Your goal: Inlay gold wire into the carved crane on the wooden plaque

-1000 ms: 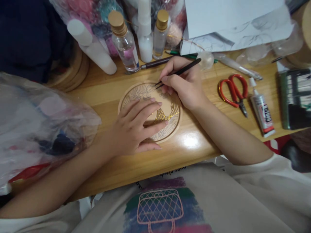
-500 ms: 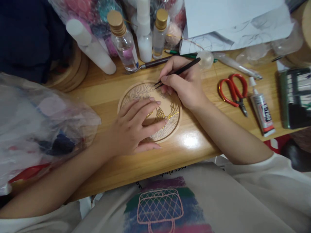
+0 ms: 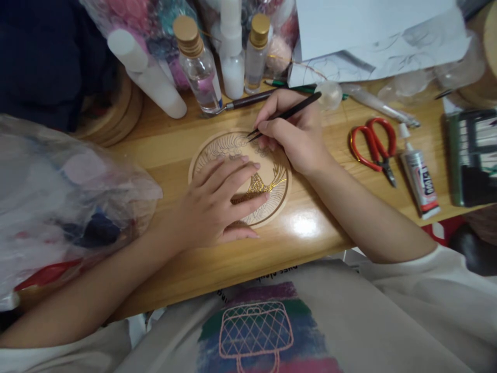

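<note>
A round wooden plaque [image 3: 280, 207] lies on the table, with fine dark wave-like lines and gold wire forming a scaled tail at its right. My left hand [image 3: 217, 199] rests on the plaque with fingers spread, covering its left and lower middle. In my right hand [image 3: 293, 132] is a pair of black tweezers [image 3: 298, 106], pinched between thumb and fingers. The tweezers' slightly parted tips point down at the plaque's upper edge; whether they grip anything is too small to tell.
Red-handled pliers [image 3: 375, 147] and a glue tube [image 3: 420, 181] lie at the right. Along the back stand a cork-capped bottle [image 3: 200, 77], a gold-capped bottle [image 3: 255, 59] and white bottles [image 3: 233, 62]. A dark-handled tool [image 3: 250, 99] lies before them. Plastic bags [image 3: 77, 181] fill the left.
My left hand's fingers have shifted slightly on the plaque, showing a little more of the gold wire. The right hand and tweezers stay almost where they were.
</note>
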The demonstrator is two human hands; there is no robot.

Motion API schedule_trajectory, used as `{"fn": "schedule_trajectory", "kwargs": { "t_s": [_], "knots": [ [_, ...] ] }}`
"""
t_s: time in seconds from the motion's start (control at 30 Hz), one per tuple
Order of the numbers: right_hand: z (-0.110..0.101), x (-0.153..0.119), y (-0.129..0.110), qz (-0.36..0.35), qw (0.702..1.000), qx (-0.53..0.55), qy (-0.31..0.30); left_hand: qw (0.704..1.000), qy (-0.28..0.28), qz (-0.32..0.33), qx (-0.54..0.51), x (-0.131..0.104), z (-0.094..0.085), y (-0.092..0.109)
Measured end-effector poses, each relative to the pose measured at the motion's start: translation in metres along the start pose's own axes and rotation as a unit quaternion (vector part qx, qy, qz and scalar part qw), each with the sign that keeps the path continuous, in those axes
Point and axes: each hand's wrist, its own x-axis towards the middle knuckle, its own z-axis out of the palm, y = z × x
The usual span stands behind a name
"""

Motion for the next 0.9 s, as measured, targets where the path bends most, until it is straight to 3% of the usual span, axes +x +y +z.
{"fn": "schedule_trajectory", "kwargs": {
  "t_s": [0.57, 0.7, 0.9],
  "knots": [
    [0.0005, -0.0002, -0.0014, 0.004, 1.000, -0.011, 0.002, 1.000, -0.003, -0.003, -0.028, 0.0006, -0.0017, -0.0035],
    [-0.0008, -0.0003, 0.0010, -0.023, 1.000, 0.014, -0.006, 1.000, -0.010, -0.009, -0.027, 0.0009, -0.0026, -0.0034],
    [-0.0026, -0.0003, 0.0018, -0.028, 0.999, 0.019, -0.022, 0.999, 0.015, -0.015, -0.046, -0.0016, -0.0014, -0.0055]
  ]
}}
